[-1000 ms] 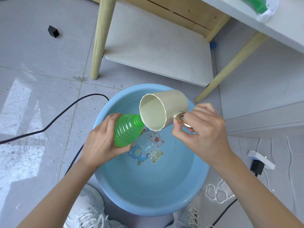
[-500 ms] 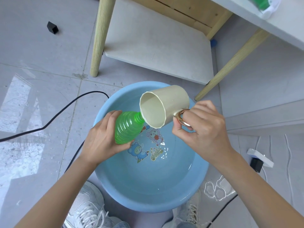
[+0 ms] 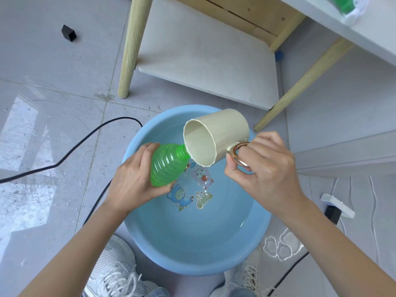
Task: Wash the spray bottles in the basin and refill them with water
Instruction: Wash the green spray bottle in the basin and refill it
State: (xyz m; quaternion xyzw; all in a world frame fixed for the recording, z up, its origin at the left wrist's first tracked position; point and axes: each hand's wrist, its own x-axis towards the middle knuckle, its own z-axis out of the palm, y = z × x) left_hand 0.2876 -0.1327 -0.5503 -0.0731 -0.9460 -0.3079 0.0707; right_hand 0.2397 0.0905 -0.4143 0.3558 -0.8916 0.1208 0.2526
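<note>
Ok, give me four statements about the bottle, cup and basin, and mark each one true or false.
1. The left hand grips the green bottle. True.
2. The cream cup stands upright on the floor. False: the right hand holds it by its handle, tipped at the bottle's neck.
3. The bottle wears its spray head. False: its neck is bare.
4. The blue basin holds water. True.

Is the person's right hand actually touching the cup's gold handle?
Touching. The head view shows the right hand gripping the gold ring handle of the cream cup, a finger hooked through it.
</note>
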